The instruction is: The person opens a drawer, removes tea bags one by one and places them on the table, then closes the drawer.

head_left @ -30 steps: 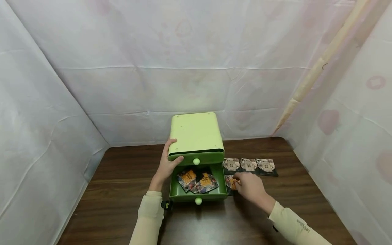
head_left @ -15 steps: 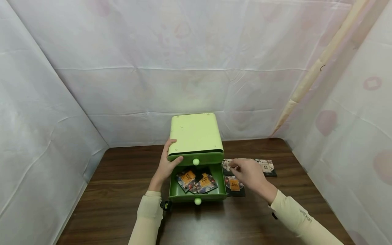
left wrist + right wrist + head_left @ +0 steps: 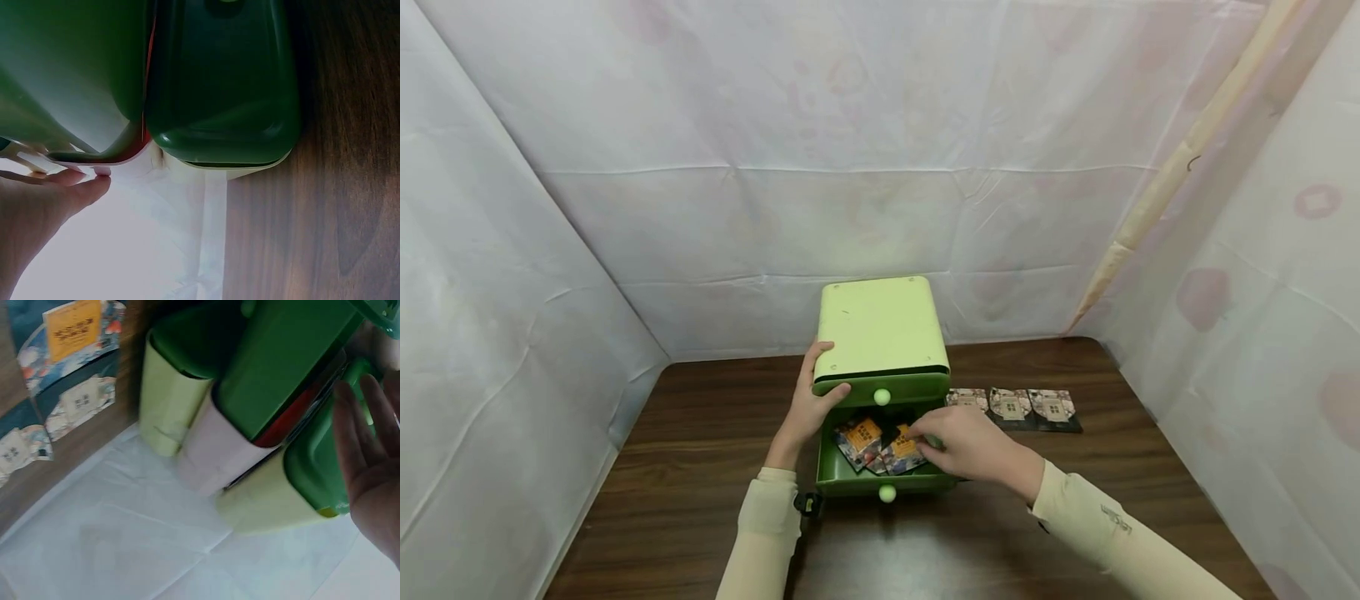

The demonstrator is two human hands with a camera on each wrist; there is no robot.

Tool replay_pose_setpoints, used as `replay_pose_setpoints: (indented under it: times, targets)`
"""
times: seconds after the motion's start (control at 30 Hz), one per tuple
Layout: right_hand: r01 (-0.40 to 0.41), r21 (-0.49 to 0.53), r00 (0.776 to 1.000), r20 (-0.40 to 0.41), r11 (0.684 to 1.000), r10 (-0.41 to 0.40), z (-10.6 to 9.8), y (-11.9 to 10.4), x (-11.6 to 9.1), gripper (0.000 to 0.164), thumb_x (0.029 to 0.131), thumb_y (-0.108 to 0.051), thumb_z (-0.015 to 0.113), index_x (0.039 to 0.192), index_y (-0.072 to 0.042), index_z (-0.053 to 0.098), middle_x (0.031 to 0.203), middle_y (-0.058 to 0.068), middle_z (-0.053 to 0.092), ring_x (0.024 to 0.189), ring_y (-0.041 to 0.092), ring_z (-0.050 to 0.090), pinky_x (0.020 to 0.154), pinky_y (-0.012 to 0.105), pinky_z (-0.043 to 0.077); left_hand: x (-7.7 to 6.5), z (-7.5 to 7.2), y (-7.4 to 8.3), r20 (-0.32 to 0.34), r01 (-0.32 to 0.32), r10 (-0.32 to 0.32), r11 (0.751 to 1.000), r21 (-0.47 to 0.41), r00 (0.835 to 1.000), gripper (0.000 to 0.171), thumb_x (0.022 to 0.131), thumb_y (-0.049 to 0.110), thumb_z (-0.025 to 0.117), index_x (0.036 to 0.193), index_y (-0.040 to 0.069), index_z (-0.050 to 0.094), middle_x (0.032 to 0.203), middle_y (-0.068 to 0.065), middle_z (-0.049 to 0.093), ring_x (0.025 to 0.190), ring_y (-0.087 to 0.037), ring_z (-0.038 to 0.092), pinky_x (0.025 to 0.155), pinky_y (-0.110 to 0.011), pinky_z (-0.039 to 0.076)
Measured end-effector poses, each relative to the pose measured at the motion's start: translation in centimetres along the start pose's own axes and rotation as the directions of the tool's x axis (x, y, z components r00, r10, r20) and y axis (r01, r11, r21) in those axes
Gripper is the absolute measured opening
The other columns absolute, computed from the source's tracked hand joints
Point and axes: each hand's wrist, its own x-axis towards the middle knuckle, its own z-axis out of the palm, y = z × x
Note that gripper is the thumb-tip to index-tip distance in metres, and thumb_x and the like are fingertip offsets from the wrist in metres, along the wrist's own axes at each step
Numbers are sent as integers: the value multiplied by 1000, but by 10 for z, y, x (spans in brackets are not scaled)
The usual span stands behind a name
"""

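A small cabinet (image 3: 880, 325) with a light yellow-green top stands at the table's back, its green drawer (image 3: 850, 487) pulled out below the closed top one. My left hand (image 3: 805, 412) grips the cabinet's front left corner, thumb on the front and fingers along the side. In the drawer lie small flat patterned packets with orange labels, one at the left (image 3: 859, 437) and another packet (image 3: 898, 454) at the right. My right hand (image 3: 973, 442) reaches over the drawer's right side, fingertips right at the right packet. The right wrist view shows its fingers fairly straight and spread.
Right of the cabinet, a row holds three pale-labelled packets: the near packet (image 3: 967, 398), the middle packet (image 3: 1010, 405) and the far packet (image 3: 1054, 407). An orange-labelled packet (image 3: 75, 328) lies in front of them. White sheeting (image 3: 850, 217) hangs behind the brown table (image 3: 715, 467).
My right hand has lifted off the orange-labelled packet on the table and moved left, over the open drawer. The left hand keeps its grip on the cabinet.
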Motion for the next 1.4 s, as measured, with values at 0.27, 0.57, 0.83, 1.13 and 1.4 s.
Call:
replay_pose_setpoints:
  times: [0.27, 0.57, 0.83, 1.13, 1.4]
  targets:
    - [-28, 73, 982, 189, 997, 14, 14, -1, 21, 19, 89, -22, 62, 107, -20, 69, 102, -5, 67, 78, 5, 59, 60, 24, 49, 0, -2, 1, 4, 13, -13, 1000, 26, 1000, 62, 90, 12, 61, 142, 14, 27, 156, -12, -7, 140, -26, -3, 104, -67, 13]
    - [-33, 92, 964, 266, 995, 8, 41, 11, 37, 28, 86, -22, 65, 115, -21, 65, 116, -3, 62, 99, 9, 57, 75, 30, 52, 2, -1, 2, 7, 19, -20, 1000, 18, 1000, 62, 90, 14, 61, 142, 15, 28, 156, -9, -6, 140, -28, -3, 104, -67, 15]
    - [-1, 133, 956, 292, 991, -38, 64, 18, 45, 38, 85, -30, 68, 122, -24, 60, 128, -2, 56, 101, 7, 56, 79, 31, 52, 0, 1, 3, 22, 26, -25, 999, -46, 999, 62, 90, 12, 61, 141, 13, 26, 155, -12, -13, 139, -29, 0, 99, -62, 31]
    - [35, 27, 973, 226, 999, -40, 75, 19, 48, 39, 82, -33, 70, 119, -23, 61, 111, -6, 60, 86, 4, 57, 71, 28, 52, 1, 1, 1, 20, 13, -12, 999, -51, 1000, 62, 90, 11, 60, 142, 11, 25, 155, -11, -13, 139, -29, 1, 100, -62, 30]
    - [64, -43, 987, 152, 997, -57, 82, 22, 48, 27, 87, -15, 60, 113, -22, 64, 101, -5, 62, 77, 4, 56, 63, 26, 50, 3, 2, -3, 15, 12, -12, 999, -43, 1000, 63, 90, 13, 61, 142, 11, 26, 155, -10, -10, 139, -29, -2, 102, -63, 25]
